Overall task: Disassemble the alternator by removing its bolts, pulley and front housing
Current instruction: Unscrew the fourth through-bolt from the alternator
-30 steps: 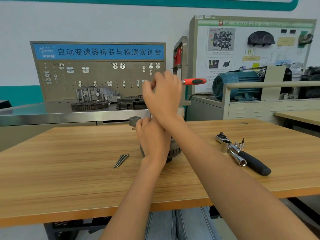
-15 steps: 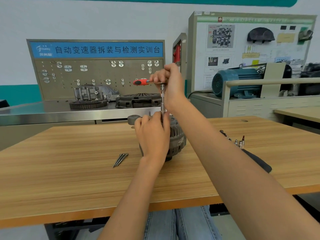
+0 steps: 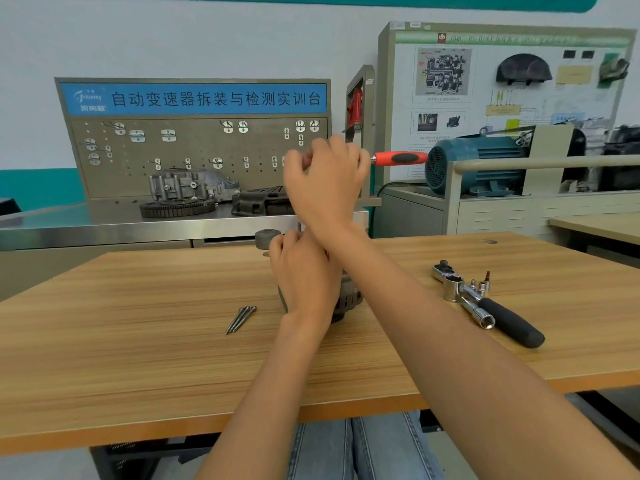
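Observation:
The grey alternator (image 3: 348,299) stands on the wooden table (image 3: 138,341), mostly hidden behind my hands. My left hand (image 3: 304,275) grips its top and side. Above it, my right hand (image 3: 325,181) holds the head of a red-handled ratchet (image 3: 398,158), whose handle sticks out to the right. The ratchet's extension down to the alternator is hidden behind my wrist. A grey pulley (image 3: 267,238) lies just behind the alternator. Long removed bolts (image 3: 240,318) lie together on the table to the left of the alternator.
A black-handled ratchet (image 3: 498,313) with sockets and small bits (image 3: 483,284) lies at the right. Behind the table stands a steel bench with a pegboard (image 3: 194,140), a gearbox casting and a gear ring (image 3: 176,206). A blue motor (image 3: 474,164) sits at the back right.
The red ratchet handle has swung from pointing left half a second ago back round to the right. My left hand has stayed on the alternator.

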A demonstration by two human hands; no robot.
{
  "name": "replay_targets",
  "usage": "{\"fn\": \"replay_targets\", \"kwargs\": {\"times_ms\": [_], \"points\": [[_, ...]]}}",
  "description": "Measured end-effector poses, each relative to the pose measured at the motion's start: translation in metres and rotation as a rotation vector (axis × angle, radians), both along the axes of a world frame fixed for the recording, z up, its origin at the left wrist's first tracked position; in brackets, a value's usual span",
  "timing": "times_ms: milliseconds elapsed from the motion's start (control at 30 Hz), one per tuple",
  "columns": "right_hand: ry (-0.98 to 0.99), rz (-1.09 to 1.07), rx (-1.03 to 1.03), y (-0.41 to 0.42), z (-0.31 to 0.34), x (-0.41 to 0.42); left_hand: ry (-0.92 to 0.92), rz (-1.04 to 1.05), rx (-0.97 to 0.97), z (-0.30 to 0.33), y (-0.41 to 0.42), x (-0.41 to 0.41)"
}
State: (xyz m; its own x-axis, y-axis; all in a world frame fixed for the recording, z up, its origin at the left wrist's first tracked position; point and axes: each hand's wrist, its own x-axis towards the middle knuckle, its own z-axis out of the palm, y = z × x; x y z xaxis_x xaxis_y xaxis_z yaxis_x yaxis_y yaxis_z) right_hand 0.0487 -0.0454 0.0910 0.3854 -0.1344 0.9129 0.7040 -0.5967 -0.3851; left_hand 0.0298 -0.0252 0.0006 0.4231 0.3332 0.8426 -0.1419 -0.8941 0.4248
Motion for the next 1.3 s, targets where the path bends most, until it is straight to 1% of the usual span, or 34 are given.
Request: {"fn": "replay_targets", "kwargs": {"times_ms": [67,167,300,400,433,467,500,533,600,633,667,700,733,767,800,833,1033,1133,1167,1233,1300], "points": [[0.040,0.163,0.068,-0.002,0.005,0.001,0.005,0.004,-0.016,0.000,0.000,0.002],[0.124,0.443,0.209,-0.004,0.011,0.001,-0.051,-0.025,-0.055,0.000,-0.003,0.001],[0.433,0.852,0.478,-0.012,0.024,0.004,-0.075,-0.023,-0.036,0.001,-0.004,-0.001],[0.545,1.200,0.531,-0.022,0.026,0.011,-0.051,0.000,-0.014,0.000,-0.004,0.000],[0.560,1.277,0.548,-0.024,0.026,0.013,-0.050,0.005,-0.009,0.000,-0.004,0.000],[0.575,1.302,0.570,-0.025,0.026,0.013,-0.050,0.005,-0.007,0.000,-0.003,0.000],[0.582,1.287,0.596,-0.024,0.027,0.012,-0.048,0.002,-0.009,0.000,-0.002,0.001],[0.568,1.220,0.604,-0.022,0.027,0.011,-0.047,-0.005,-0.016,0.000,-0.002,0.000],[0.485,1.000,0.561,-0.015,0.024,0.005,-0.051,-0.019,-0.035,0.001,-0.001,0.000],[0.396,0.869,0.493,-0.010,0.020,0.001,-0.043,-0.024,-0.034,0.001,0.000,-0.001],[0.269,0.681,0.365,-0.005,0.013,-0.004,-0.025,-0.027,-0.026,0.001,0.000,-0.002],[0.122,0.407,0.190,0.000,0.005,-0.005,-0.010,-0.036,-0.022,0.001,0.001,-0.003],[0.007,0.071,0.009,0.003,-0.003,-0.005,-0.014,-0.057,-0.030,0.000,0.002,-0.003],[-0.041,-0.178,-0.140,0.004,-0.008,-0.004,-0.032,-0.077,-0.044,0.000,0.002,-0.004],[-0.040,-0.309,-0.225,0.004,-0.012,-0.002,-0.046,-0.084,-0.052,0.001,0.001,-0.004],[-0.021,-0.341,-0.257,0.003,-0.013,0.001,-0.051,-0.074,-0.050,0.001,0.000,-0.004],[-0.056,-0.075,-0.038,0.001,-0.007,0.001,-0.004,0.001,-0.004,0.000,-0.002,-0.001],[-0.010,0.135,0.073,0.001,0.000,0.002,-0.003,0.012,-0.003,-0.001,-0.001,0.000],[0.018,0.240,0.122,0.000,0.003,0.002,-0.026,0.001,-0.011,-0.001,-0.001,0.000],[0.124,0.539,0.292,-0.002,0.009,0.002,-0.071,-0.011,-0.032,-0.001,-0.003,0.000],[0.323,0.860,0.450,-0.007,0.016,0.003,-0.085,-0.007,-0.032,-0.001,-0.004,-0.001]]}}
